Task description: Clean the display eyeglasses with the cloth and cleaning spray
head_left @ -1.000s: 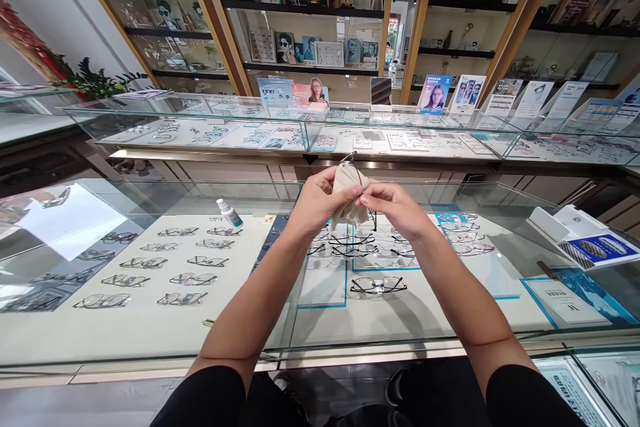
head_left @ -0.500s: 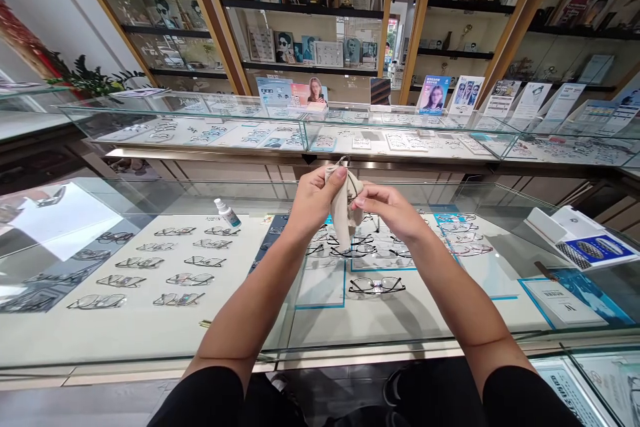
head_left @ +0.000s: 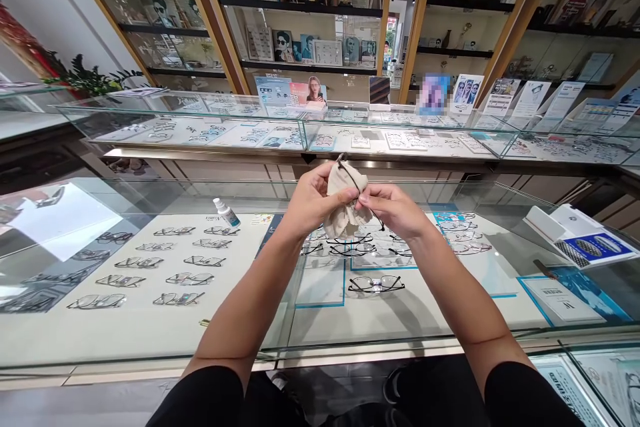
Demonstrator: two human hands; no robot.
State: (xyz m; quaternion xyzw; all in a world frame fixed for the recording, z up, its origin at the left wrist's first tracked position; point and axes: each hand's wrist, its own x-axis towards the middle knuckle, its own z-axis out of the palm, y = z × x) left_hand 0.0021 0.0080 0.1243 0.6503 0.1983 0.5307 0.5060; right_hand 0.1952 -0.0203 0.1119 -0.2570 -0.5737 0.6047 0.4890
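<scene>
My left hand is closed on a beige cleaning cloth, which is folded around a pair of eyeglasses. Its thumb presses the cloth near the middle of the glasses. A thin dark temple runs across the cloth, and another hangs below my right fingers; the lenses are mostly hidden. My right hand pinches the frame at the cloth's right edge. Both hands are held above the glass display case. Beneath them, a dark-rimmed pair of display glasses lies inside the case.
A white spray bottle stands on the glass at the left. To the right is an open white box with a blue panel. Rows of glasses lie under the glass. Another long glass case and wall shelves are beyond.
The cloth has turned and spread out, with its hanging end gathered up. My left thumb has moved down to the middle of the cloth, close to my right fingertips.
</scene>
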